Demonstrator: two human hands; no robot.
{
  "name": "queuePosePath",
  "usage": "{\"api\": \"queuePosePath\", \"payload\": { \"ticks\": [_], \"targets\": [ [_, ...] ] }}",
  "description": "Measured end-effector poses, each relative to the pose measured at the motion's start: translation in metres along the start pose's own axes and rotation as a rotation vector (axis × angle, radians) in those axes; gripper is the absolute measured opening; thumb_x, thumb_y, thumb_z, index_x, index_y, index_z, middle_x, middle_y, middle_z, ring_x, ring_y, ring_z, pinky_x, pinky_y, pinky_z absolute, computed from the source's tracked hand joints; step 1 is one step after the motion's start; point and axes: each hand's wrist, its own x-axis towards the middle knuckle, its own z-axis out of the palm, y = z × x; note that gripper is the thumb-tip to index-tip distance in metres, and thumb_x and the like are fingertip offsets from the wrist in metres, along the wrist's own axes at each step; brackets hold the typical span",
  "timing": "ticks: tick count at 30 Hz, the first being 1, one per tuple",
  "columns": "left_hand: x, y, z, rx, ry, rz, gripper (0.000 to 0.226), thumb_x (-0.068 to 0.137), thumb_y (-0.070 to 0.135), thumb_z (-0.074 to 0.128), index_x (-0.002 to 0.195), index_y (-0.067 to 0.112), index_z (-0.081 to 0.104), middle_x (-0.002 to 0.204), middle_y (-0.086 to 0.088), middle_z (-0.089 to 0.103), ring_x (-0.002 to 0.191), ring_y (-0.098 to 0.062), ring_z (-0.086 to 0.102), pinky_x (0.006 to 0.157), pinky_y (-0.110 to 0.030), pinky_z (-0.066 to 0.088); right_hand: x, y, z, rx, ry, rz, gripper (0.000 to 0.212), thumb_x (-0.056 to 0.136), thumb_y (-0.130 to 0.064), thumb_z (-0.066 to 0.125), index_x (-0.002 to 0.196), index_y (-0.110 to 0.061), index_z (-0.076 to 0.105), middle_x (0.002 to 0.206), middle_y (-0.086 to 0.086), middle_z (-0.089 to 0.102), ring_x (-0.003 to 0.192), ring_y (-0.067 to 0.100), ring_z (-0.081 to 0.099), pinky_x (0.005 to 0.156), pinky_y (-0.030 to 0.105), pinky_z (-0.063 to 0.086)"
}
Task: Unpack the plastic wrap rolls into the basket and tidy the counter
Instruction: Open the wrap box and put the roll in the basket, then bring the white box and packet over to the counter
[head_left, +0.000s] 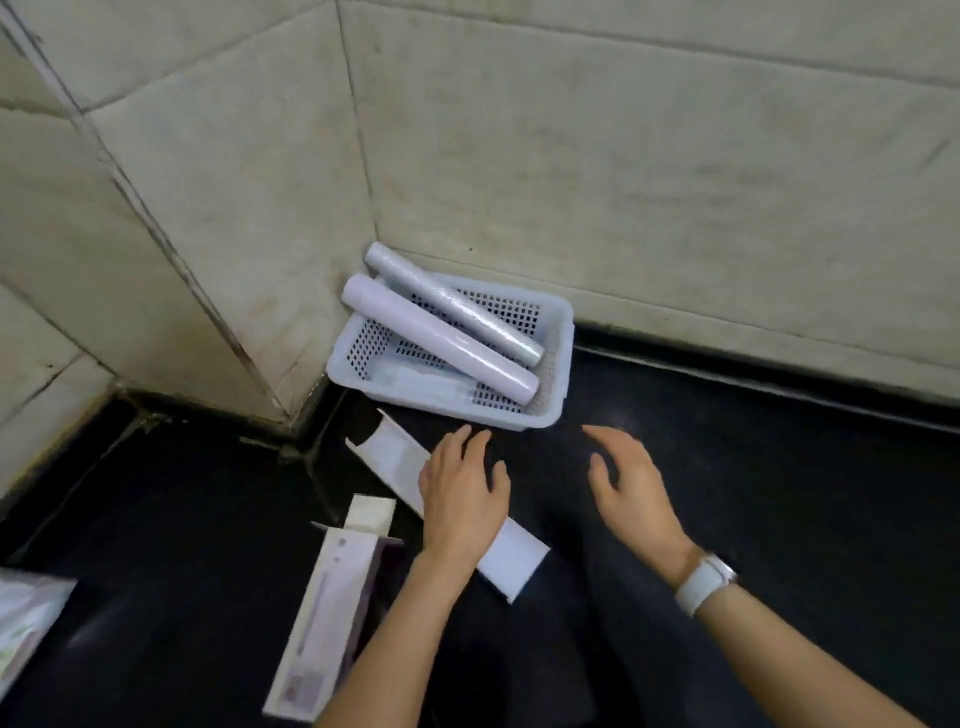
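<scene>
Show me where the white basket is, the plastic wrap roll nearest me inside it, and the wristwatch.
White basket (563, 332): head view, right rim.
Nearer plastic wrap roll (441, 340): head view, middle of its length.
Wristwatch (705, 583): head view, white band on the right wrist.

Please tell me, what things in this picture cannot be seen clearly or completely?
- Head view: the left hand covers the middle of the white box.
- The print on the second box is blurred, unreadable.
- The bag is cut by the left edge.
- The two rolls hide part of the basket floor; a flat item beneath them is unclear.
</scene>
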Motion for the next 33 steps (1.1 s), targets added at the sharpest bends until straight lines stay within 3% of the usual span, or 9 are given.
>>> {"api": "queuePosePath", "payload": {
  "ticks": [3, 7, 14, 18, 25, 33],
  "targets": [
    [-0.034, 0.028, 0.033, -0.018, -0.114, 0.127, 0.043, 0.092, 0.026, 0.045, 0.133, 0.015, 0.044, 0.143, -0.005, 0.041, 0.134, -0.021, 0.033, 0.109, -0.038, 0.028, -0.055, 0.033, -0.026, -0.097, -0.082, 0.15, 0.035, 0.088, -0.009, 0.048, 0.123, -0.011, 0.052, 0.126, 0.008, 0.057, 0.119, 0.023, 0.048, 0.099, 0.02, 0.03],
    [-0.086, 0.072, 0.093, 0.016, -0.367, 0.278, 0.043, 0.093, 0.028, 0.042, 0.135, 0.018, 0.04, 0.142, 0.0, 0.042, 0.131, -0.017, 0.035, 0.108, -0.034, 0.031, -0.142, 0.092, -0.073, -0.195, -0.143, 0.412, 0.037, 0.091, -0.018, 0.045, 0.127, -0.014, 0.047, 0.132, 0.007, 0.052, 0.123, 0.025, 0.044, 0.105, 0.037, 0.035],
    [-0.176, 0.183, 0.203, 0.246, -0.694, 0.578, 0.044, 0.094, 0.032, 0.037, 0.137, 0.019, 0.036, 0.141, 0.0, 0.042, 0.129, -0.02, 0.037, 0.107, -0.038, 0.03, -0.297, 0.183, -0.18, -0.31, 0.029, 0.692, 0.035, 0.091, -0.025, 0.04, 0.125, -0.02, 0.049, 0.129, 0.001, 0.054, 0.122, 0.023, 0.044, 0.099, 0.035, 0.039],
    [-0.232, 0.262, 0.269, 0.3, -0.748, 0.705, 0.045, 0.095, 0.031, 0.037, 0.137, 0.018, 0.036, 0.142, -0.001, 0.043, 0.129, -0.021, 0.039, 0.107, -0.037, 0.031, -0.378, 0.241, -0.242, -0.293, 0.118, 0.788, 0.035, 0.091, -0.026, 0.04, 0.124, -0.021, 0.05, 0.129, 0.001, 0.055, 0.121, 0.022, 0.046, 0.098, 0.033, 0.038],
    [-0.335, 0.396, 0.376, 0.261, -0.895, 0.739, 0.042, 0.093, 0.029, 0.043, 0.133, 0.016, 0.042, 0.139, -0.004, 0.046, 0.127, -0.023, 0.043, 0.105, -0.039, 0.036, -0.482, 0.333, -0.351, -0.199, 0.185, 0.909, 0.037, 0.092, -0.023, 0.039, 0.127, -0.017, 0.047, 0.133, 0.008, 0.052, 0.124, 0.026, 0.044, 0.103, 0.035, 0.037],
    [-0.333, 0.519, 0.466, 0.27, -0.787, 0.805, 0.05, 0.09, 0.03, 0.048, 0.137, 0.017, 0.035, 0.145, -0.009, 0.033, 0.132, -0.028, 0.031, 0.106, -0.047, 0.032, -0.499, 0.421, -0.426, -0.084, 0.237, 0.939, 0.036, 0.093, -0.02, 0.038, 0.127, -0.012, 0.047, 0.132, 0.012, 0.052, 0.122, 0.028, 0.044, 0.104, 0.035, 0.036]
  ]
}}
